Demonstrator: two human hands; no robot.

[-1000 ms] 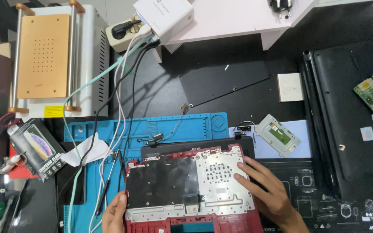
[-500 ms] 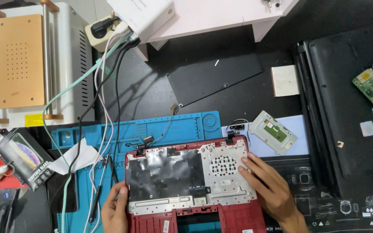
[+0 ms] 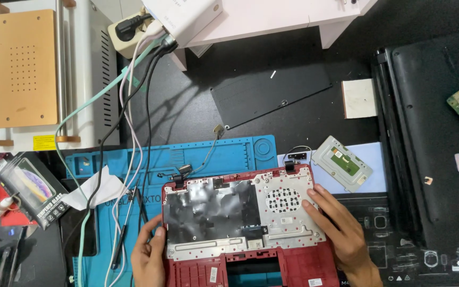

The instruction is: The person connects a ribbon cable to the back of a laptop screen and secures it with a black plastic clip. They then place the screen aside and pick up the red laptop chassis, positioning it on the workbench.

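At the bottom centre of the frame: red plastic laptop shell (image 3: 251, 266) lying inside-up, a silver metal backing plate (image 3: 240, 218) covering its upper half. Left hand (image 3: 149, 259) against the shell's left edge, thumb pressed to the plate's lower left corner, remaining fingers curled out of clear view. Right hand (image 3: 341, 234) laid flat on the plate's right end, fingers (image 3: 317, 204) spread and resting on the metal just below the round perforated grille (image 3: 281, 200). No pinching; both hands merely touching, shell between them.

Under the shell's left part and reaching left and up: blue silicone work mat (image 3: 197, 151). Across it, a bundle of white, black and teal cables (image 3: 128, 143) running toward the upper left. Just right of the shell's top corner, close to the right fingertips: grey metal touchpad bracket with a green board (image 3: 342, 163).

Left edge of the frame: boxed phone screen protector (image 3: 30, 188).

Farther up, on the dark counter (image 3: 187, 106): flat black rectangular panel (image 3: 269, 93), small white square pad (image 3: 358, 98). Right side: black laptop base (image 3: 436, 138). Upper left: white machine with a tan perforated plate (image 3: 23, 69).
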